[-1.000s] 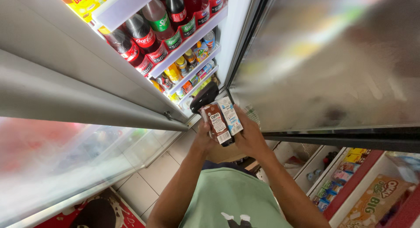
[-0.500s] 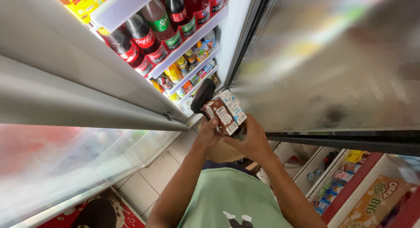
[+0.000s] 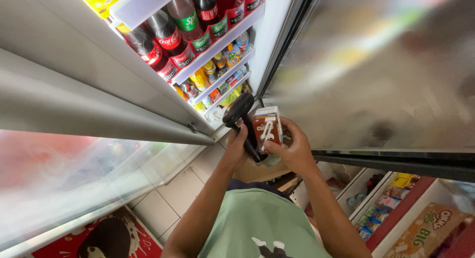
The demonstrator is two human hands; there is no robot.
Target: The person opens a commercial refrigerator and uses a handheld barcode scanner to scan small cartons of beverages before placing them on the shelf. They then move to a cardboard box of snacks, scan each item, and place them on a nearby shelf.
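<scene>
Along the left runs the open cooler door (image 3: 74, 104), its frosted glass blurring what lies behind, with floor tiles (image 3: 168, 198) and a red mat (image 3: 118, 238) below it. Beyond the door, the cooler shelves (image 3: 213, 43) carry dark and green soft-drink bottles (image 3: 170, 38) up top and small cans and cartons (image 3: 217, 72) on the lower racks. Near the middle, the left hand (image 3: 236, 148) is wrapped closed around the handle of a black handheld scanner (image 3: 241, 114), whose head points up toward the shelves. Just beside it, touching or nearly so, the right hand (image 3: 292, 149) pinches a small brown drink carton (image 3: 266, 128) with a white straw on its face. Against half a second ago the carton has turned more upright and the scanner head has risen clear above it, so the two now stand side by side rather than overlapped. Right of the hands is the second frosted door (image 3: 386, 65), and below it, boxes of snacks (image 3: 420, 228).
</scene>
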